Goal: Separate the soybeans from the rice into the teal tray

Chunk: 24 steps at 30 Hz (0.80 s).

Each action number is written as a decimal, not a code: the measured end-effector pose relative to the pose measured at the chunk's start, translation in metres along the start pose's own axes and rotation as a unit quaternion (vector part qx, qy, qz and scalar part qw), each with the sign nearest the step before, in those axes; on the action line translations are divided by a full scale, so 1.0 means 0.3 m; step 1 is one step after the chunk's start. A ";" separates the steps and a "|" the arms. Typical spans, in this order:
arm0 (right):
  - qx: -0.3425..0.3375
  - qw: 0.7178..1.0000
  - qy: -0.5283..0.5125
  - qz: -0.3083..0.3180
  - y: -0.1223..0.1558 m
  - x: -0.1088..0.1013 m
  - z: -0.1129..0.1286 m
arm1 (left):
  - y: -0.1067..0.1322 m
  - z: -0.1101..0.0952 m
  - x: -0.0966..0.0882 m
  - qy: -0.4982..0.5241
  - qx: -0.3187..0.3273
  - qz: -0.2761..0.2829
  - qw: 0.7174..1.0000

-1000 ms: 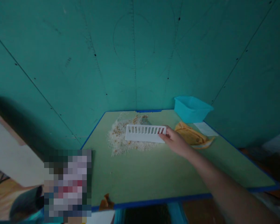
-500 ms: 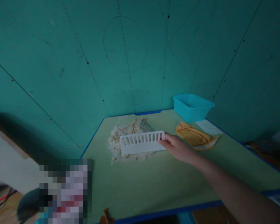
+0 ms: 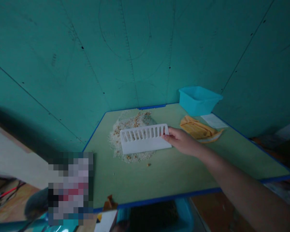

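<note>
My right hand grips the right end of a white plastic slotted panel, fingers closed on its edge. The panel stands tilted on its long edge over a heap of white grains mixed with yellow-brown kernels, spread on the far left part of a pale green board with a blue rim. One loose kernel lies just in front of the heap. My left hand does not show in the picture.
A turquoise plastic tub stands at the board's far right corner, with a yellow cloth and a white paper beside it. Teal walls close in behind. A small orange scrap sits at the near edge. A blurred patch covers the lower left.
The panel has been drawn nearer and tipped more upright, pulling grains toward the front of the heap. A loose kernel now lies ahead of it. The camera view shifted slightly.
</note>
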State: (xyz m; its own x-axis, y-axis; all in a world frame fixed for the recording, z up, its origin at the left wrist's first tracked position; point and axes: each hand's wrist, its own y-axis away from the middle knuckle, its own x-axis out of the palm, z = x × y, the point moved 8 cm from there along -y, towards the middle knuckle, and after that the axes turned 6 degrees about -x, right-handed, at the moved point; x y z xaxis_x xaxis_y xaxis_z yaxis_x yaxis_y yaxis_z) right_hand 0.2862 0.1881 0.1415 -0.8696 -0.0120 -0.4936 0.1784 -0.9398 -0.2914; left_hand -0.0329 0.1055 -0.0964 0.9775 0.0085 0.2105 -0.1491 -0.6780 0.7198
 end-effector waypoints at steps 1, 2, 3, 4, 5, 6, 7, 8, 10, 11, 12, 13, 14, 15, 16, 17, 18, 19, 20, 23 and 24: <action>0.004 1.000 0.010 0.005 0.002 0.004 -0.001 | -0.021 -0.002 -0.018 -0.006 -0.008 -0.007 1.000; 0.008 1.000 0.017 0.010 0.004 0.008 -0.002 | -0.038 -0.006 -0.036 -0.010 -0.012 -0.014 1.000; 0.009 1.000 0.019 0.015 0.006 0.012 -0.003 | -0.051 -0.009 -0.051 -0.013 -0.014 -0.017 1.000; 0.008 1.000 0.015 0.019 0.008 0.016 -0.003 | -0.060 -0.011 -0.064 -0.015 -0.017 -0.021 1.000; 0.005 1.000 0.008 0.022 0.009 0.020 -0.001 | -0.065 -0.013 -0.074 -0.015 -0.017 -0.023 0.999; 0.002 1.000 0.000 0.024 0.011 0.023 0.002 | -0.068 -0.015 -0.081 -0.014 -0.016 -0.026 0.999; 0.000 1.000 -0.006 0.025 0.012 0.025 0.005 | -0.069 -0.018 -0.085 -0.011 -0.014 -0.029 0.999; 0.001 1.000 -0.008 0.027 0.014 0.026 0.008 | -0.069 -0.021 -0.085 -0.007 -0.010 -0.033 0.999; 0.009 0.999 -0.008 0.031 0.017 0.029 0.010 | -0.066 -0.027 -0.077 0.006 -0.002 -0.039 0.999; 0.012 0.999 -0.009 0.035 0.018 0.032 0.010 | -0.061 -0.027 -0.068 0.014 0.003 -0.041 0.999; 0.014 0.999 -0.013 0.039 0.019 0.034 0.010 | -0.052 -0.025 -0.056 0.023 0.007 -0.042 0.999; 0.014 0.999 -0.020 0.042 0.020 0.037 0.010 | -0.037 -0.020 -0.042 0.032 0.011 -0.042 0.999; 0.013 0.998 -0.028 0.045 0.021 0.039 0.008 | -0.017 -0.013 -0.025 0.041 0.014 -0.041 0.998; 0.014 0.998 -0.036 0.048 0.022 0.042 0.004 | 0.010 -0.005 -0.006 0.052 0.016 -0.040 0.998; 0.017 0.998 -0.043 0.049 0.023 0.044 -0.002 | 0.043 0.001 0.016 0.062 0.018 -0.036 0.997; 0.021 0.997 -0.051 0.051 0.024 0.047 -0.010 | 0.078 0.005 0.041 0.072 0.020 -0.029 0.997; 0.027 0.996 -0.061 0.054 0.025 0.051 -0.018 | 0.116 0.004 0.069 0.085 0.023 -0.017 0.996; 0.035 0.995 -0.071 0.056 0.026 0.055 -0.025 | 0.151 0.001 0.107 0.111 0.021 0.016 0.994; 0.043 0.994 -0.080 0.060 0.027 0.059 -0.031 | 0.184 -0.010 0.143 0.131 0.022 0.049 0.990; 0.063 0.990 -0.107 0.066 0.029 0.068 -0.038 | 0.244 -0.043 0.197 0.167 0.025 0.084 0.982; 0.070 0.988 -0.117 0.067 0.030 0.070 -0.039 | 0.251 -0.050 0.204 0.168 0.027 0.086 0.982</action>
State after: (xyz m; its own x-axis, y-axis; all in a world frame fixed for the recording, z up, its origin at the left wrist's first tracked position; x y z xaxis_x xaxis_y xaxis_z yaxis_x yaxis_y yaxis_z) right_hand 0.2747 0.1833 0.1189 -0.9282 -0.2022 -0.3123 0.2472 -0.9626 -0.1113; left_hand 0.0133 0.0662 -0.0194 0.8327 0.1263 0.5392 -0.2911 -0.7285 0.6202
